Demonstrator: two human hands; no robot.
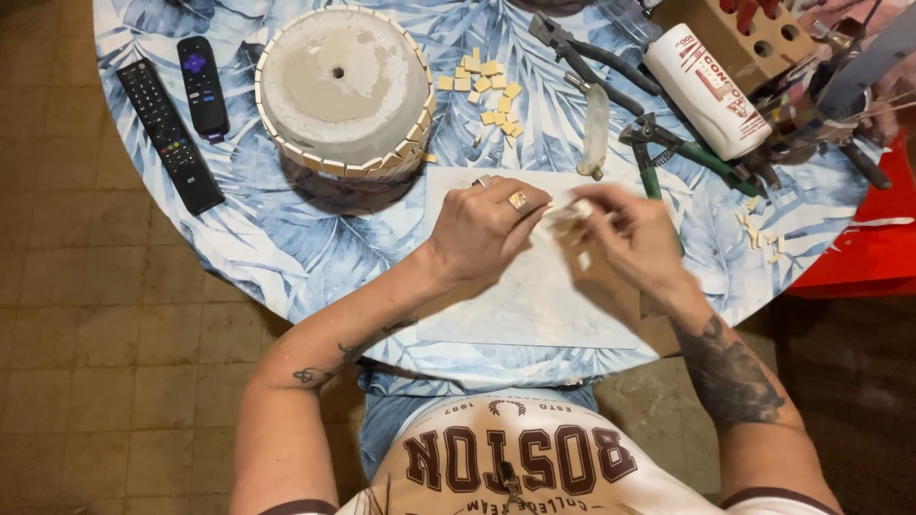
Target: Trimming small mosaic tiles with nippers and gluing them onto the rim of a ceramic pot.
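Note:
My left hand (487,229), a ring on one finger, and my right hand (630,234) meet over a pale work sheet (534,305) lying on the round table. Both pinch a small cream tile piece (579,208) between their fingertips; the right hand is blurred. An upturned grey concrete pot (339,81), its rim lined with small cream tiles, stands to the upper left. A loose heap of cream tile squares (491,91) lies beside it.
Two black remote controls (176,114) lie at the left on the blue leaf-patterned tablecloth (286,248). Green-handled nippers (668,153), black pliers (592,57), a white glue tube (706,91), a cardboard tool box (754,38) and a red surface (868,248) crowd the right.

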